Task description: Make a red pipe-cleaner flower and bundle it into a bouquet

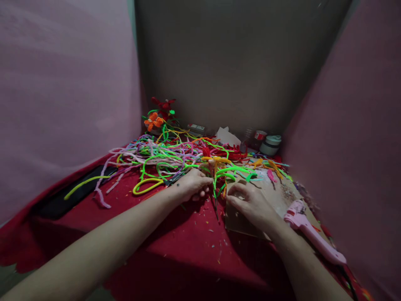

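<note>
My left hand [194, 184] is closed around the stem of a small yellow-orange pipe-cleaner flower [216, 162] that stands over green stems. A little to its right, my right hand [250, 202] rests with curled fingers on a brown cardboard sheet [282, 196]; what its fingertips pinch is too small to name. A tangled heap of coloured pipe cleaners [169, 152] in green, pink, yellow and red spreads behind both hands on the red cloth [188, 238].
A pink glue gun [310, 232] lies on the cardboard by my right wrist. Finished orange and red flowers [158, 115] stand at the back left. Small jars [271, 144] and a box sit against the back wall. A dark flat object [75, 194] lies at the left.
</note>
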Tool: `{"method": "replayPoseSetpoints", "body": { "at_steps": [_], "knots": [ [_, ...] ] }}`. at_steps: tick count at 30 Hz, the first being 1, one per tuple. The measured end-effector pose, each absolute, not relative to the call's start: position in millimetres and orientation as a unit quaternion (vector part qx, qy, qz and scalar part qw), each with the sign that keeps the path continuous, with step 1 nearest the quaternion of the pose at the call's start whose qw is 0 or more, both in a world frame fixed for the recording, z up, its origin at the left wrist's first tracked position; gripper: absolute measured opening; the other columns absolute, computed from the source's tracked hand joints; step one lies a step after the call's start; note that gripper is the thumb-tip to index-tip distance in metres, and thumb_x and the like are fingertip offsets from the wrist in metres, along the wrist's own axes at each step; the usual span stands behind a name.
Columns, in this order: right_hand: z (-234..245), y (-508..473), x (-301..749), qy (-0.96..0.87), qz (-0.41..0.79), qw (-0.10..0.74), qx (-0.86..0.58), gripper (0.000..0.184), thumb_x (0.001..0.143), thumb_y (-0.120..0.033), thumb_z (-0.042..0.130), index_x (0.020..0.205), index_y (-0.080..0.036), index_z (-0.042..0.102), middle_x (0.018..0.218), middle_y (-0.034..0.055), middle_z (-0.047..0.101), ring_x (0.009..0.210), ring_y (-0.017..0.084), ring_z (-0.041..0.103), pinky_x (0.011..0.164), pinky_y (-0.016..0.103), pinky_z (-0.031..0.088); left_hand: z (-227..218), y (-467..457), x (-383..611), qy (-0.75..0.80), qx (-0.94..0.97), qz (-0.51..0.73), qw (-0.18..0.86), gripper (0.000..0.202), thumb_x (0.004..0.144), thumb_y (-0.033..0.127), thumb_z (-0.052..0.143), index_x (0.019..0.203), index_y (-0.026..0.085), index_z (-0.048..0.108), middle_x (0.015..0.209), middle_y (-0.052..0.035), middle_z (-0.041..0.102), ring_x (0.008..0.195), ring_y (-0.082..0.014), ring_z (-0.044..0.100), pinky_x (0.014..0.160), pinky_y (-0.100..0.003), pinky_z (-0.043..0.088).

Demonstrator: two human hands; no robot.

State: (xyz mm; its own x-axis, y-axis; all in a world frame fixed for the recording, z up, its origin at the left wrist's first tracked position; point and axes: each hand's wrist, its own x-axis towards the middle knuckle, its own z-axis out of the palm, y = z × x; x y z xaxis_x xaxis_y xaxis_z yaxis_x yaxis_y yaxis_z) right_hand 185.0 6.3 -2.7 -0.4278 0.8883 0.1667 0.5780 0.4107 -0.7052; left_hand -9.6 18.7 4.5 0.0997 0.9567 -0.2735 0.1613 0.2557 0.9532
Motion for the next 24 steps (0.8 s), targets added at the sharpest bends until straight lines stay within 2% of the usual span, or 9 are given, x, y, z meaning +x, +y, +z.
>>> {"method": "replayPoseSetpoints", "body": {
  "at_steps": [3,5,7,9,12,16,20,24],
  "knots": [
    [-7,7,185,-0.831,0.205,0.217,-0.47,0.006,0.072,-0.025,0.059,0.074,-0.019,0.061,0.076,0.0031,0.061,0.07,0.017,0.054,0.063,0.029,0.039,-1,23,0,0.561,0.48,0.355,0.574,0.03,0.075,0.029,0.058,0.05,0.015,0.047,0.033,0.0045,0.043,0.022,-0.0054,0.031,0.025,-0.018,0.019],
    [-8,8,185,-0.844,0.181,0.209,-0.46,0.006,0.071,-0.025,0.062,0.073,-0.019,0.062,0.079,0.0045,0.062,0.074,0.019,0.054,0.067,0.03,0.039,-4,25,4,0.547,0.467,0.366,0.59,0.029,0.074,0.029,0.058,0.052,0.016,0.044,0.036,0.0063,0.042,0.023,-0.004,0.029,0.026,-0.017,0.018],
    [-8,8,185,-0.843,0.174,0.249,-0.444,0.009,0.073,-0.027,0.061,0.069,-0.019,0.063,0.081,0.006,0.062,0.08,0.021,0.055,0.072,0.032,0.04,-3,24,3,0.525,0.454,0.379,0.612,0.027,0.074,0.028,0.059,0.056,0.017,0.041,0.041,0.0081,0.042,0.025,-0.0026,0.026,0.027,-0.016,0.018],
    [-6,8,183,-0.815,0.195,0.323,-0.44,0.016,0.076,-0.029,0.057,0.066,-0.018,0.064,0.077,0.0063,0.063,0.079,0.021,0.055,0.073,0.033,0.04,-1,21,1,0.503,0.446,0.388,0.631,0.024,0.074,0.028,0.059,0.061,0.018,0.041,0.043,0.0098,0.04,0.027,-0.0018,0.024,0.028,-0.015,0.019],
    [-2,5,176,-0.738,0.338,0.397,-0.428,0.018,0.076,-0.033,0.057,0.072,-0.018,0.066,0.071,0.0044,0.063,0.069,0.018,0.055,0.066,0.031,0.041,3,15,-2,0.445,0.43,0.406,0.672,0.018,0.074,0.028,0.06,0.069,0.019,0.045,0.042,0.0112,0.037,0.027,-0.0017,0.021,0.028,-0.014,0.019],
    [0,3,165,-0.621,0.585,0.375,-0.362,0.022,0.07,-0.035,0.063,0.079,-0.015,0.067,0.07,0.0035,0.064,0.064,0.015,0.055,0.063,0.029,0.041,7,9,-2,0.373,0.419,0.455,0.692,0.022,0.071,0.029,0.064,0.07,0.019,0.045,0.042,0.0111,0.037,0.027,-0.0013,0.02,0.026,-0.013,0.018],
    [-1,4,157,-0.559,0.684,0.355,-0.306,0.02,0.071,-0.033,0.064,0.068,-0.013,0.065,0.057,0.0021,0.061,0.052,0.011,0.051,0.056,0.025,0.038,9,7,-3,0.348,0.423,0.488,0.679,0.027,0.067,0.031,0.069,0.067,0.017,0.046,0.043,0.01,0.04,0.028,-0.0007,0.024,0.027,-0.013,0.021],
    [4,7,152,-0.482,0.733,0.366,-0.309,0.018,0.06,-0.025,0.075,0.066,-0.012,0.065,0.056,0.0015,0.062,0.049,0.009,0.053,0.048,0.02,0.036,11,7,-11,0.295,0.458,0.481,0.687,0.024,0.069,0.032,0.068,0.066,0.016,0.05,0.05,0.0062,0.049,0.032,-0.0016,0.032,0.03,-0.014,0.027]
  ]
}}
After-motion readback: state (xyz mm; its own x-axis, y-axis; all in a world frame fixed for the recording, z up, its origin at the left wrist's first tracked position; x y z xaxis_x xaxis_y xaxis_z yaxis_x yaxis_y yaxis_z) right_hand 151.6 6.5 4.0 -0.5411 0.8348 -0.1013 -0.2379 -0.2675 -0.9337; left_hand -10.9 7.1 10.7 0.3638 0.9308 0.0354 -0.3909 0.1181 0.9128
